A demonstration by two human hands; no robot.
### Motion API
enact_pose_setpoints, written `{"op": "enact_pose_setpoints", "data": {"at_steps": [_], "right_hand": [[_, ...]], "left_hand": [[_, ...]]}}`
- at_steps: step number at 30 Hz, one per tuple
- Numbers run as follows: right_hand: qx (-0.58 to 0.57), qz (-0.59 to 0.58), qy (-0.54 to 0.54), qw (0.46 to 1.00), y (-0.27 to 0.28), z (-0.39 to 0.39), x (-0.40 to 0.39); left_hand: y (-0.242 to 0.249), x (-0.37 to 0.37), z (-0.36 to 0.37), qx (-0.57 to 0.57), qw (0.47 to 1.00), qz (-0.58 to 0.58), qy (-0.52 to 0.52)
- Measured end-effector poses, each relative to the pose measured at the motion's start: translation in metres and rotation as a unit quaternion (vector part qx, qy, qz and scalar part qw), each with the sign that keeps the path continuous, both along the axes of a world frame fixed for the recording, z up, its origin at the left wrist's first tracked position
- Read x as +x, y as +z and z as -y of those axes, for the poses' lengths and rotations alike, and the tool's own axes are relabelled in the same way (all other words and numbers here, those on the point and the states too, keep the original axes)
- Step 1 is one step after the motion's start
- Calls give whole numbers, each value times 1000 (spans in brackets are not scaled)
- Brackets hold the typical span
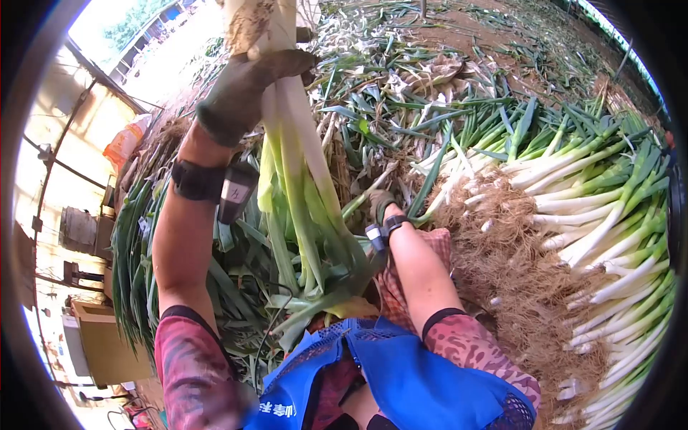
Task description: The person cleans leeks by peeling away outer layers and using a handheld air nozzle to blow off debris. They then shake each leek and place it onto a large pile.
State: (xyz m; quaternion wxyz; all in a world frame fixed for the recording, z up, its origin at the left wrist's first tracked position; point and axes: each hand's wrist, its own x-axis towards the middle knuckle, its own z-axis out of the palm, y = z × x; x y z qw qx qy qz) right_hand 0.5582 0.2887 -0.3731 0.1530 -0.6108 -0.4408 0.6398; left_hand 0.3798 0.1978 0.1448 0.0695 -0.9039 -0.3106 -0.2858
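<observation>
Raised at the upper middle, my left hand (247,93) in a dark work glove is closed around several thick leeks (287,122). Their pale stems point upward with brown, dry skin near the top, and their green leaves hang down toward my lap. My right hand (382,204), also gloved, is lower and right of the bundle. Its fingers look curled beside a thin leek stalk (365,193); whether they grip that stalk is hidden. A checked cloth (423,261) lies beneath my right forearm.
Rows of leeks (595,208) with matted roots (502,272) cover the right side. Loose leaves and trimmings (387,93) litter the ground ahead. More long green leaves (136,244) are heaped at the left, near a tan box (111,344) and an orange-and-white sack (127,140).
</observation>
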Motion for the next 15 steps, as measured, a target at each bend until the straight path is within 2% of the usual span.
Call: {"op": "enact_pose_setpoints", "data": {"at_steps": [2,4,6,8,9,10,11,12,14,15], "right_hand": [[-73,-62,-27,995,-46,4,-26],[-105,-105,-24,989,-95,3,-49],[-14,-100,10,995,-128,-1,-65],[-109,-149,-74,980,-136,1,-80],[-171,-200,-138,955,-139,3,-85],[-180,-177,-202,946,-50,16,-78],[-203,-203,-234,929,-16,16,-73],[-225,-228,-266,909,-3,14,-72],[-21,-177,-222,959,-19,5,-86],[-1,-239,-253,937,-25,-4,-97]], "left_hand": [[-4,-2,-3,-71,997,24,31],[-20,-12,-16,-263,942,201,48],[-22,-7,-27,-302,923,225,73],[-25,-2,-42,-328,906,241,112],[-33,-7,-51,-338,902,251,98],[-40,-9,-60,-348,894,265,93],[-46,-12,-69,-359,887,278,87],[-52,-13,-77,-373,875,297,89],[-65,-20,-91,-412,843,339,68],[-71,-31,-99,-437,822,362,45]]}}
